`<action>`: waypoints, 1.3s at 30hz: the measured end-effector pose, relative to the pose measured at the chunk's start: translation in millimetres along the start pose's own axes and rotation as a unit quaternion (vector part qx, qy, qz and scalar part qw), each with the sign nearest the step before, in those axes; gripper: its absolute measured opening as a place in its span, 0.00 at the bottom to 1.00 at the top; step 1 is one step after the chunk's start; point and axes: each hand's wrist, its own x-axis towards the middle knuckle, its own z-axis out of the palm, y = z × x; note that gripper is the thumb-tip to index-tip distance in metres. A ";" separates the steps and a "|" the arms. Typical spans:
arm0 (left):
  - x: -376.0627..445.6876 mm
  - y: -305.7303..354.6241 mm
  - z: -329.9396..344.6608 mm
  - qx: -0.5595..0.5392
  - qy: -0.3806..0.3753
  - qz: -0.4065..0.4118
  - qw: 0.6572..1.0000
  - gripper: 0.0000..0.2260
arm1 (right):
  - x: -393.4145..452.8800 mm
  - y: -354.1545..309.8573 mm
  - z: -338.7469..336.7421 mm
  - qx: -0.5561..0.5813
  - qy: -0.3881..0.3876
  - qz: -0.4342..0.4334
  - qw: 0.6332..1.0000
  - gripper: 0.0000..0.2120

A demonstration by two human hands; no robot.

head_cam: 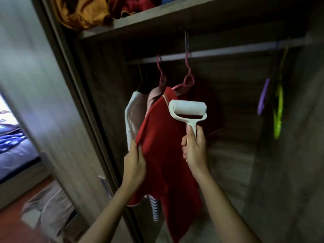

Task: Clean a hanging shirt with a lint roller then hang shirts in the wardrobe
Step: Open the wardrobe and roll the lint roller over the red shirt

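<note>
Lint roller (187,106) at soft red shirt (163,146).
Left hand (134,160) pinches the limp edge taut; right hand (193,146) grips the light handle.

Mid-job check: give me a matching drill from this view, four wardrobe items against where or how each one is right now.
Items:
1. lint roller
2. red shirt
3. green hanger
4. mustard cloth

States:
A. empty on the rail, far right
B. bundled on the top shelf
C. handle gripped by the right hand, roll at the top
D. on a pink hanger, edge pinched by the left hand

Pairs: 1-C, 2-D, 3-A, 4-B
</note>
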 end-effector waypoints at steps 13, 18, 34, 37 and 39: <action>34.5 1.6 -54.0 0.130 0.005 0.071 0.989 0.16 | -66.4 85.4 55.8 0.037 -0.065 0.116 0.990 0.10; 44.6 -7.7 -64.9 0.145 -0.004 0.100 0.984 0.17 | -55.9 67.3 57.4 0.070 -0.053 0.078 0.993 0.12; 33.8 -49.1 -80.8 0.388 -0.041 0.049 0.919 0.08 | -63.8 180.3 39.2 -0.113 -0.044 0.094 0.988 0.11; 37.6 -46.5 -84.8 0.381 -0.037 0.040 0.923 0.13 | -51.1 166.6 42.7 -0.104 -0.002 0.047 0.994 0.09; 38.9 -46.7 -90.1 0.372 -0.030 0.048 0.927 0.23 | -35.7 147.5 49.3 -0.088 0.016 0.013 0.996 0.09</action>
